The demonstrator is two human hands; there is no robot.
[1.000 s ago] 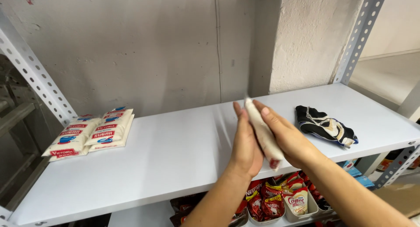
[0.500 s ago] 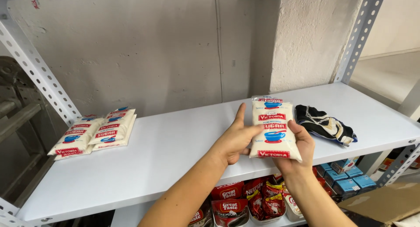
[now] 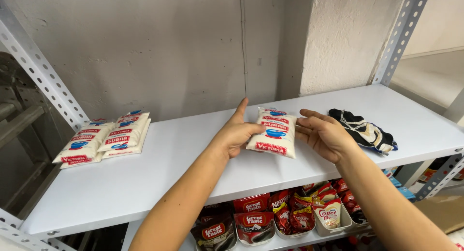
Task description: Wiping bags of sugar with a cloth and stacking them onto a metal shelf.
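A white bag (image 3: 272,133) with red bands and a small blue picture lies between the two hands, near the middle of the white shelf (image 3: 193,159), a little toward its front edge. It seems to rest on the shelf or just above it; I cannot tell which. The left hand (image 3: 236,133) holds the left side of the bag, with the thumb on its front face and the index finger pointing up toward the wall. The right hand (image 3: 325,135) is at the right side of the bag, its fingers (image 3: 309,123) spread and slightly bent, the tips touching or almost touching the bag's edge; the palm is turned toward the bag and is not closed on it. Both bare forearms come up from the lower edge of the view. Just right of the right hand, a black and cream cloth (image 3: 363,130) lies crumpled on the shelf. Well apart, at the left end of the shelf, a small pile of similar white bags (image 3: 104,138) lies flat, in two short rows side by side. The shelf is carried by grey metal posts (image 3: 38,72) with holes, and a rough grey wall (image 3: 169,48) stands behind it. On the lower shelf, under the hands, red and dark packets (image 3: 270,217) stand in shallow trays.
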